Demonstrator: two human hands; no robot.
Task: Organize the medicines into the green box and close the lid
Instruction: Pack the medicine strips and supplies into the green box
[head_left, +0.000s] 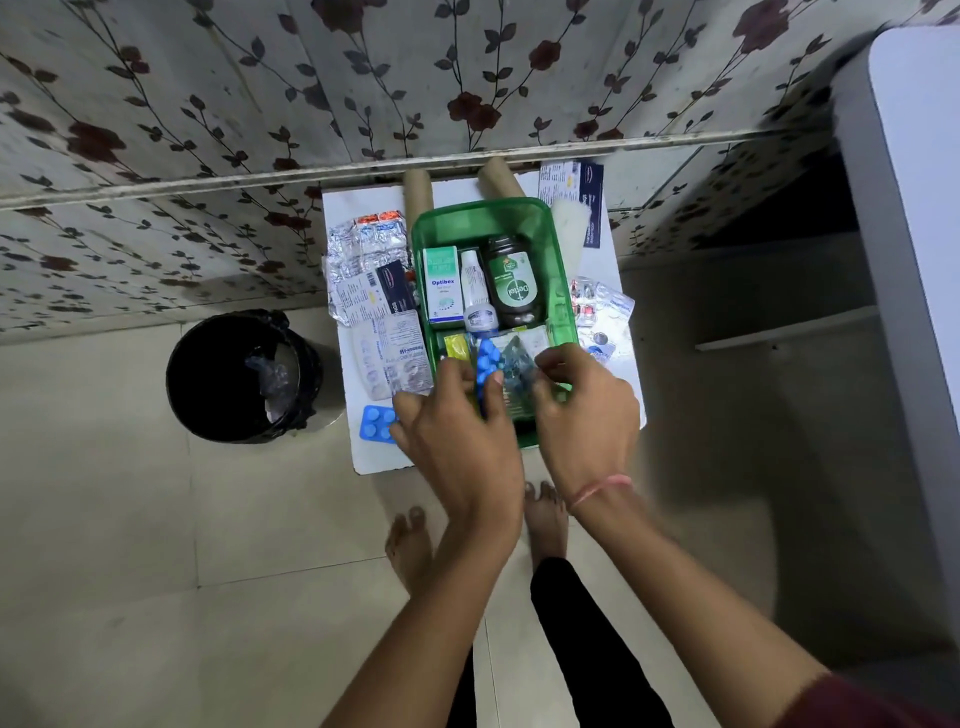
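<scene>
I look down on a small white counter (618, 260) set against a flowered wall. On it sits one green box (483, 218), open, with no lid on it. Three things lie side by side in its far half: one white carton (442, 285) marked Optibex, one small white bottle (475, 291), and one dark Dettol bottle (511, 283). The near half holds loose packets, one of them yellow (457, 345); I cannot count the others.

My left hand (457, 441) reaches into the near end of the box, its fingers (491, 395) closed round one blue strip (487, 361) of tablets. My right hand (587, 410) is just beside it, fingers (550, 364) curled narrow on a dark clear packet (517, 364) in the box; the hand is blurred. A pink thread (602, 488) circles the right wrist.

Left of the box lies a heap of silver strips (358, 249), too overlapped to count, and one large white strip (392, 358). A second blue strip (376, 422) lies on the counter's near left, partly under my left hand. Right of the box is a small cluster of strips (602, 306). One blue-and-white carton (571, 200) lies at the far right corner.

Two cardboard tubes (418, 187) stand behind the box. One black bin (241, 374) stands on the floor to the left. My two bare feet (410, 545) show below.
</scene>
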